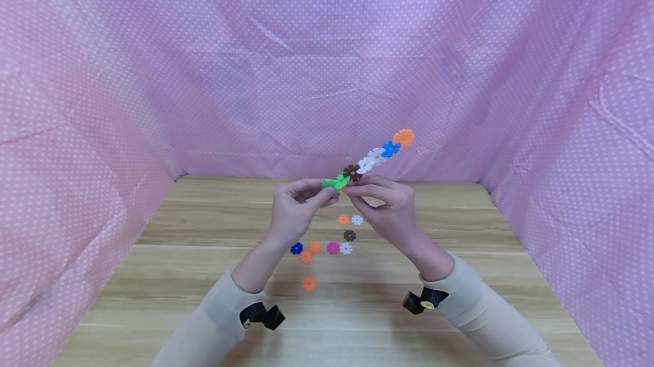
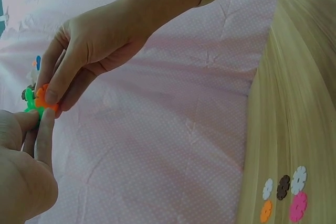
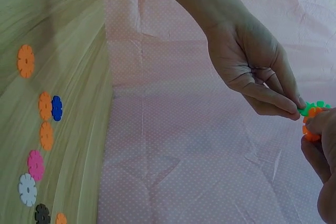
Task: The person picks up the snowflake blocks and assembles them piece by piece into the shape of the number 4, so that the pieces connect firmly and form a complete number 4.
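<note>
A chain of notched plastic discs (snowflake discs) rises between the hands in the head view. It runs from an orange disc [image 1: 404, 138] through a blue disc [image 1: 390, 149], white discs [image 1: 377, 156] and a brown disc [image 1: 352, 172] to green discs [image 1: 336, 182] at its lower end. My left hand [image 1: 294, 208] pinches the green end between thumb and fingers. My right hand [image 1: 389, 208] pinches another orange disc [image 2: 43, 97], which meets the green discs; fingers partly hide where they touch. Both hands are held above the table.
Loose discs lie on the wooden table [image 1: 204, 253]: several orange discs [image 1: 309, 283], a dark blue one [image 1: 296, 248], a pink one [image 1: 333, 247], a brown one [image 1: 349, 236] and white ones [image 1: 346, 249]. Pink dotted cloth [image 1: 327, 83] surrounds the table's back and sides.
</note>
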### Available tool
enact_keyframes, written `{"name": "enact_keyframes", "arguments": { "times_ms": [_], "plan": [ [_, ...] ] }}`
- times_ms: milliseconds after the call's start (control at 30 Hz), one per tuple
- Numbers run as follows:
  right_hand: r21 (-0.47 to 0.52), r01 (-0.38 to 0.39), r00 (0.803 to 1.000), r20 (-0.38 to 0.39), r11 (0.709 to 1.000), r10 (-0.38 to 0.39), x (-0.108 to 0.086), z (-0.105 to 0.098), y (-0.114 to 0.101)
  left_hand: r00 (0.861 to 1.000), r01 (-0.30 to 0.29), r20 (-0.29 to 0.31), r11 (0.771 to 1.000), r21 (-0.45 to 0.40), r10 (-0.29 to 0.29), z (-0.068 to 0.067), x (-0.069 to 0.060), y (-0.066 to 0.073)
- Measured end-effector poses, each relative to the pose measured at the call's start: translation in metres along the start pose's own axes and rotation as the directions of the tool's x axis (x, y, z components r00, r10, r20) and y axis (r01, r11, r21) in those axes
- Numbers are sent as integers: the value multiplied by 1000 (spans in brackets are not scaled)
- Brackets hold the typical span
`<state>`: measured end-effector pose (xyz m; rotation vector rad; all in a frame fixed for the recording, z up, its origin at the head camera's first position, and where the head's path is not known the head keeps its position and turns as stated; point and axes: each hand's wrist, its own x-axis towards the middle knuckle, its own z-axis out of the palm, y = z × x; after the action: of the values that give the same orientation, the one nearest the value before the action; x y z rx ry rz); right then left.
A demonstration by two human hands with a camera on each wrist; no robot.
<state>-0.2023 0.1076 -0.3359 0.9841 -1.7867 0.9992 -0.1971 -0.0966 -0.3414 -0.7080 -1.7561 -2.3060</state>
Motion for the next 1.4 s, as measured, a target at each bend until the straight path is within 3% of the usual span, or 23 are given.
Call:
{"name": "enact_keyframes", "arguments": {
  "times_ms": [400, 700, 933, 1033, 1100, 1167, 1233, 1267, 1400],
  "plan": [
    [41, 54, 998, 42, 998, -55, 0, -5, 5, 997, 14, 82, 1000, 15, -15, -6, 0, 0],
    [9, 166, 983, 74, 986, -166, 2, -8, 5, 992, 71, 99, 997, 39, -74, -8, 0, 3],
    [33, 225, 974, 6, 974, -225, 4, -7, 8, 997, -8, 81, 998, 63, 3, -3, 1, 5],
    [43, 180, 983, -32, 983, -179, -4, -8, 14, 997, -31, 69, 998, 62, 26, -3, 1, 5],
    [49, 98, 995, -26, 994, -97, -14, -8, 19, 999, -26, 49, 999, 43, 23, -3, 1, 6],
    [46, -16, 999, 33, 999, 15, -26, -6, 25, 1000, -21, 20, 999, 31, 21, -5, 1, 6],
    [8, -136, 980, 150, 991, 133, -39, -3, 32, 1000, -22, -1, 1000, 13, 22, -6, 2, 8],
    [-15, -188, 958, 217, 982, 186, -46, -1, 35, 1000, -27, -6, 1000, 9, 27, -6, 2, 8],
    [-108, -327, 830, 442, 939, 340, -77, 12, 46, 999, -53, -5, 999, -3, 53, -7, 3, 10]
  ]
}}
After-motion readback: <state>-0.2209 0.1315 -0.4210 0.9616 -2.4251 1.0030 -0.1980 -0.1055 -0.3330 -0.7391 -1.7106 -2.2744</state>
